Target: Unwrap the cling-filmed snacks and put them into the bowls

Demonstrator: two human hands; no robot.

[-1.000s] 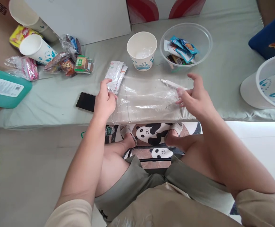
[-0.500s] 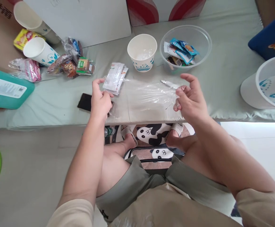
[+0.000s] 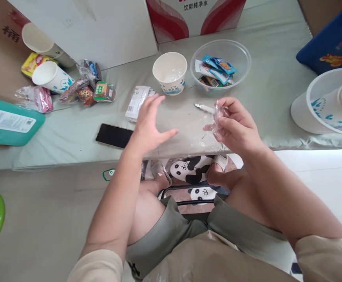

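Crumpled clear plastic film (image 3: 217,121) is bunched in the fingers of my right hand (image 3: 237,127), above the front part of the covered table. My left hand (image 3: 150,127) is empty, its thumb and fingers spread apart. Just behind it lie white printed packets (image 3: 137,102), partly hidden by the fingers. A black phone (image 3: 112,135) rests flat by my left wrist. Close to my right fingertips is a slim white tool with a metal tip (image 3: 203,107), its other end hidden by the film. A paper bowl (image 3: 171,72) with something clear inside stands beyond my hands.
A clear plastic bowl (image 3: 244,74) holds several snack sachets. At left are wrapped snacks (image 3: 87,94), a tipped paper cup (image 3: 51,76) and a teal jug (image 3: 15,121). A plastic tub (image 3: 301,109) with paper cups stands right. Boxes (image 3: 118,31) line the back.
The film that was stretched between both hands is now gathered in my right hand. My left hand has let go, opened and moved right, uncovering more of the phone.
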